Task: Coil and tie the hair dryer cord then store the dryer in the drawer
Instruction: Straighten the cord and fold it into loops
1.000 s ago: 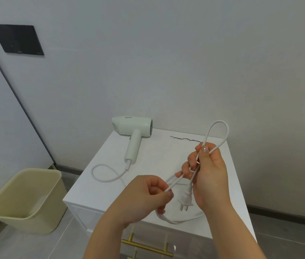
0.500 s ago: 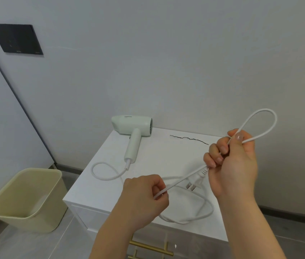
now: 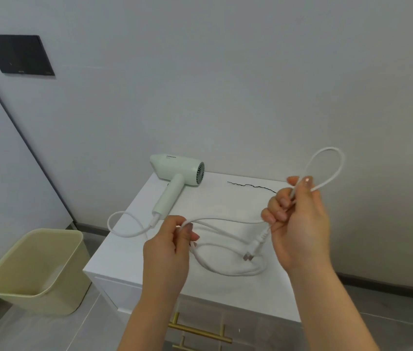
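Slacker than a moment ago, the cord [image 3: 225,220] is sagging between the parted hands, the right hand [image 3: 299,224] gripping one loop above the hanging plug [image 3: 256,245], the left hand [image 3: 167,249] pinching the next length, so coiling seems only starting, while the hair dryer [image 3: 175,173] is lying at 11 o'clock on the cabinet [image 3: 225,198], the black tie [image 3: 251,186] at 1 o'clock unused.

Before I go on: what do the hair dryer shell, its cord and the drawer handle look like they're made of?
Hair dryer: likely moulded plastic, pale green, matte with a soft sheen and smooth seamless curves.
Cord: white rubbery or PVC sheath; it sags in limp loops.
Drawer handle: probably metal with a brass-coloured, brushed-looking finish.
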